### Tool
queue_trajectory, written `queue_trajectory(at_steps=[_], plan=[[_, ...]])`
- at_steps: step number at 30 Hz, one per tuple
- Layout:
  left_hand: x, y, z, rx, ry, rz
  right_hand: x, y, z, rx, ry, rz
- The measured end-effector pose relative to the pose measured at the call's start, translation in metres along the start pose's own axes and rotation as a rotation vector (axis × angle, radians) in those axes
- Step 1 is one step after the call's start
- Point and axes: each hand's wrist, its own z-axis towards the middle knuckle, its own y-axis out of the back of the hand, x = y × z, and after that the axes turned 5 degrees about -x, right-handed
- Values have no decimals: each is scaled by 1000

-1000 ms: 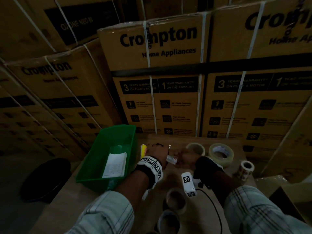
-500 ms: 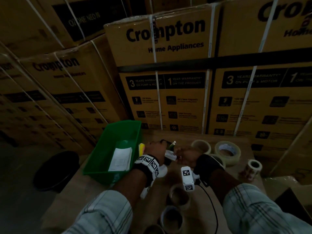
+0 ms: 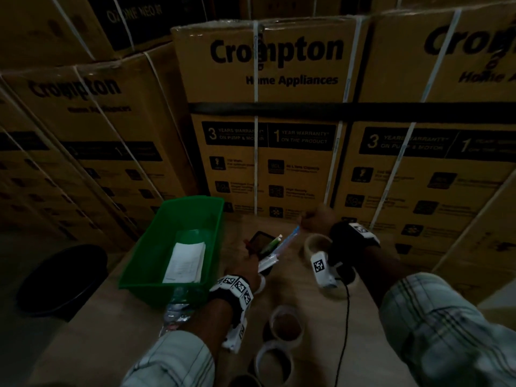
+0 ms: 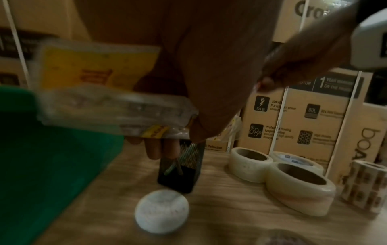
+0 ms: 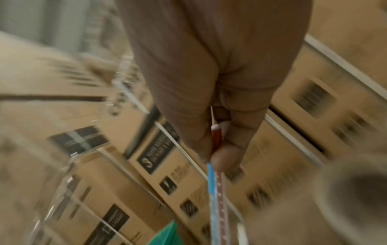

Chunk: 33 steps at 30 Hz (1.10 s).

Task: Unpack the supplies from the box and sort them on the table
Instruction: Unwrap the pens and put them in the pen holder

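My left hand (image 3: 249, 264) grips a clear plastic packet (image 4: 108, 106) with a yellow card, just right of the green bin (image 3: 145, 255). My right hand (image 3: 315, 222) is raised behind it and pinches the top end of a long blue pack (image 3: 289, 241). In the right wrist view a red pen (image 5: 216, 137) sits between that thumb and the fingers (image 5: 225, 157), with the blue pack (image 5: 211, 180) running down from them. Its lower end reaches my left hand. Under the left fingers (image 4: 155, 149) a black mesh pen holder (image 4: 180, 169) stands on the table with pens in it.
The green bin holds a white paper (image 3: 185, 261) and a clear bottle. Tape rolls (image 4: 299, 187) and a label roll (image 4: 368, 184) lie right of the holder, and a white ball (image 4: 162, 211) lies in front of it. More tape rolls (image 3: 286, 322) sit near me. Stacked cartons (image 3: 279, 121) wall the table's far side.
My right hand has drawn up and to the right, away from the left hand, stretching the long blue pack between them. The left hand stays by the pen holder.
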Motion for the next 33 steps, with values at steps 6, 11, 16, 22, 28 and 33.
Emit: queue_trajectory(at_steps=[6, 11, 16, 22, 28, 33], plan=[[11, -15, 0, 93, -17, -210, 39, 11, 7, -67, 147, -250], [26, -23, 2, 130, 24, -341, 40, -25, 12, -98, 201, -278], [40, -27, 4, 146, -4, -399, 36, -59, 16, -91, 124, -306], [47, -28, 11, 193, 29, -197, 23, -86, 18, -40, 45, -344], [55, -25, 10, 198, 45, -318, 17, -91, 15, -71, 32, -371], [53, -19, 4, 149, 1, -335, 12, -86, 2, -108, 146, -316]])
